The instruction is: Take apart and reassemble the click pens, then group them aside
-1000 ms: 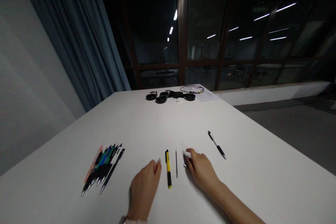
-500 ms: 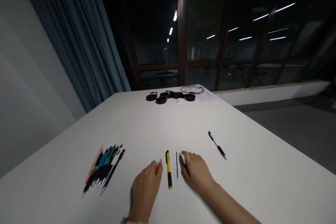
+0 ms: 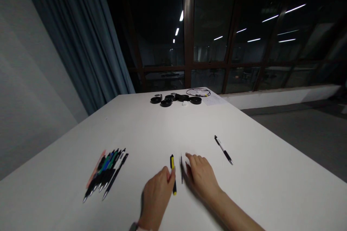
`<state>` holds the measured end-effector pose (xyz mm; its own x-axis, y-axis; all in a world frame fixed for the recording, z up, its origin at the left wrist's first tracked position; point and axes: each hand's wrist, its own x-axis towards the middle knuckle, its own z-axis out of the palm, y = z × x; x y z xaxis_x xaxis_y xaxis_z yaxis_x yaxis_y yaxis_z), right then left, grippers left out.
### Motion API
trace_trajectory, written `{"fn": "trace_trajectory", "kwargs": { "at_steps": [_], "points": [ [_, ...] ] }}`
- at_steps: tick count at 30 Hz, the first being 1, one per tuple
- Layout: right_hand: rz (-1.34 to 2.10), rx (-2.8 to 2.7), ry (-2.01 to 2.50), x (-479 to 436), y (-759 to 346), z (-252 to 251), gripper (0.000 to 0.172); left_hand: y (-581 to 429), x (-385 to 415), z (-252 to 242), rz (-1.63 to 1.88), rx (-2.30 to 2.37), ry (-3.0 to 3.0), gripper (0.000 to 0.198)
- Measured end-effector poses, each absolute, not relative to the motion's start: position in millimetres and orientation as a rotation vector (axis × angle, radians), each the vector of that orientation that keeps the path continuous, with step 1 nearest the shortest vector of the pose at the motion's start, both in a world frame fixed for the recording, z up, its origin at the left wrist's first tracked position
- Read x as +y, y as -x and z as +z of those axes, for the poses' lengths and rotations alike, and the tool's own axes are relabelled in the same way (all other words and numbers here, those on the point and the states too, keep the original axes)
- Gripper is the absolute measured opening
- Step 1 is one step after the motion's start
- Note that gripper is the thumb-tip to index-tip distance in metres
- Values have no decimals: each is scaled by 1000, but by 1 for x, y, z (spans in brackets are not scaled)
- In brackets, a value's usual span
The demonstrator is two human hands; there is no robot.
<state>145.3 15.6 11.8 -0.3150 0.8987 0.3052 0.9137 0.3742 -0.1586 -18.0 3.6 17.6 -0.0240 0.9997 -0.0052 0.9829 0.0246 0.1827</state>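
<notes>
My left hand has its fingers closed at the middle of a yellow and black pen, the thumb lying across the barrel. The pen rests on the table, its clip end pointing away from me. Just right of it lies a thin dark pen refill, roughly parallel. Beside the refill is my right hand, thumb and index finger apart and the other fingers curled, with nothing seen in it. A white and black pen lies apart on the right.
On the left, several pens lie side by side in a bunch. Black round parts, a black cable and paper sheets are at the far end of the white table. Windows and a blue curtain stand behind.
My left hand has moved right, from beside the yellow and black pen onto its middle. My right hand stays almost where it was, beside the refill.
</notes>
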Motion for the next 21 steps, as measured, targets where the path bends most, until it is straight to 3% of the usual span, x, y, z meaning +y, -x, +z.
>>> {"fn": "trace_trajectory", "kwargs": {
  "at_steps": [6,14,21],
  "points": [
    [-31,-2497,1566,2,-116,18,47,15,4,16,128,2076,-2128,21],
    [35,-2553,1651,1,-103,18,48,25,5,12,185,2083,-2102,30],
    [-52,-2571,1627,4,-102,12,49,37,14,0,644,2004,-1865,29]
  ]
}}
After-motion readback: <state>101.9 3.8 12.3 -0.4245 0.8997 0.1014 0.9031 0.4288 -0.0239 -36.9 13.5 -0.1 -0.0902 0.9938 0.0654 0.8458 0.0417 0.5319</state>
